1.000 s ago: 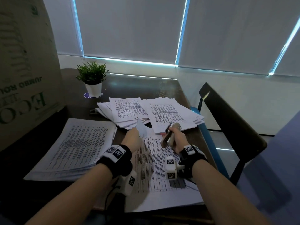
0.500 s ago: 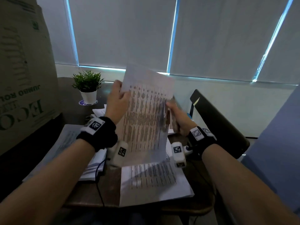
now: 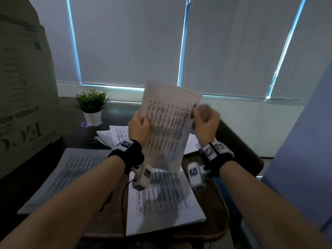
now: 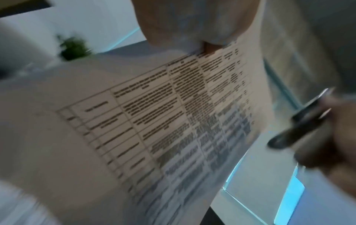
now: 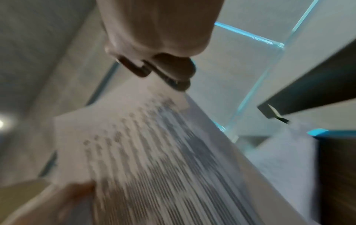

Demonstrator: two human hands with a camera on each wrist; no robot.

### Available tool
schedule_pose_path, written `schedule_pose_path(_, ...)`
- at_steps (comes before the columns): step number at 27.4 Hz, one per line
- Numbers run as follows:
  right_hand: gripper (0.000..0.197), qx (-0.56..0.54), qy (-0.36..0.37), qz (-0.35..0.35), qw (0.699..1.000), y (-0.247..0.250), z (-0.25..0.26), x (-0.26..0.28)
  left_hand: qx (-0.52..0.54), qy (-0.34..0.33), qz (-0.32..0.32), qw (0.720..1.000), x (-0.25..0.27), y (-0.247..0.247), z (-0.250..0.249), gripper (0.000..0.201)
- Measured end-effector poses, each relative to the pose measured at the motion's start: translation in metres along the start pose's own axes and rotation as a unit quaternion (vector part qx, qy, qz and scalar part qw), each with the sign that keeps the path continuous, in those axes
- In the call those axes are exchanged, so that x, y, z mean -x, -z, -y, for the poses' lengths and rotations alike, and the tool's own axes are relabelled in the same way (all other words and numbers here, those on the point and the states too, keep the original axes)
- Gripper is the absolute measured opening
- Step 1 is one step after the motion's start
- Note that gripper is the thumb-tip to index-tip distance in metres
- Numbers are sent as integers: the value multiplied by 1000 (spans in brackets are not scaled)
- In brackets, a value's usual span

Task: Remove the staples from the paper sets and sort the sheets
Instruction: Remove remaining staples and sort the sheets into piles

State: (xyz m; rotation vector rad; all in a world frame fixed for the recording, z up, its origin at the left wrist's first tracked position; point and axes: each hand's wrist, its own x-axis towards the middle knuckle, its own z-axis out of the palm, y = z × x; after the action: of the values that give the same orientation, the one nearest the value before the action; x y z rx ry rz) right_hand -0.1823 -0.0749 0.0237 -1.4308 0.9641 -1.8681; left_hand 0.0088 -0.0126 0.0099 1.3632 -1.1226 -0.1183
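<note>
You hold one printed sheet upright above the bench: your left hand pinches its left edge, your right hand is curled round the staple remover at its right edge. This looks like the sorting step; next, lay the sheet squarely on the fitting stack.
</note>
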Motion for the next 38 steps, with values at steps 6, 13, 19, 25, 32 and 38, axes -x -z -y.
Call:
schedule_pose_path(6,30,-204,77,-69,974,-19,112,-89,-66,-117,112,984,-23,-22,-44,15)
schedule_pose_path(13,30,-195,32,-62,978,-25,120,-98,-85,-139,137,977,-16,-44,-65,24)
schedule_pose_path(19,49,-115,22,-71,991,-27,110,-98,-98,-146,130,976,-13,-54,-70,31)
schedule_pose_path(25,40,-155,-15,-61,986,-28,110,-104,-128,-156,148,968,-13,-60,-71,28)
schedule_pose_path(32,48,-112,-60,-48,991,-27,100,-113,-72,-168,186,965,-7,-69,-59,12)
schedule_pose_path(38,37,-124,-53,-122,983,-20,47,-116,-67,60,260,961,-22,-80,9,8)
